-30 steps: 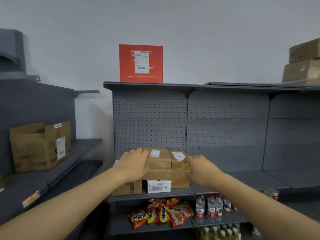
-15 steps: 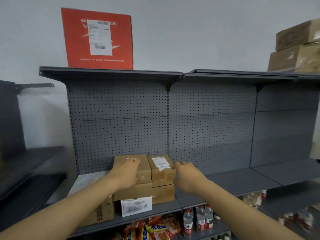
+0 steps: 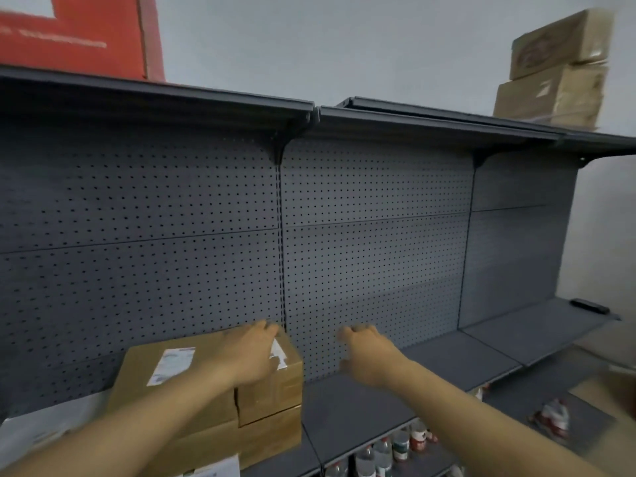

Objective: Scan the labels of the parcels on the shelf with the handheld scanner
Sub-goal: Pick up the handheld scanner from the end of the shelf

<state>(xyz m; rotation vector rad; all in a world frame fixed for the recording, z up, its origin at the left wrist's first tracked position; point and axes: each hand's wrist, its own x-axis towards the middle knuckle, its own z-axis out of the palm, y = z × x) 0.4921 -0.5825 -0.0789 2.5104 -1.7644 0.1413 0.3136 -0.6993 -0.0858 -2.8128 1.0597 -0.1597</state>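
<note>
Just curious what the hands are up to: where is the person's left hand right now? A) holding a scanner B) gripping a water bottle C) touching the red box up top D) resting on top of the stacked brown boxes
D: the left hand lies flat on the upper brown boxes, holding nothing.

Two bare forearms, no sleeves; left hand (image 3: 249, 356) and right hand (image 3: 370, 354) bare, no gloves, rings or watch seen

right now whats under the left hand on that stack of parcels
The left hand rests on the top right brown parcel, covering most of its white label. Another brown parcel lies beneath. How much label is hidden cannot be told.
</note>
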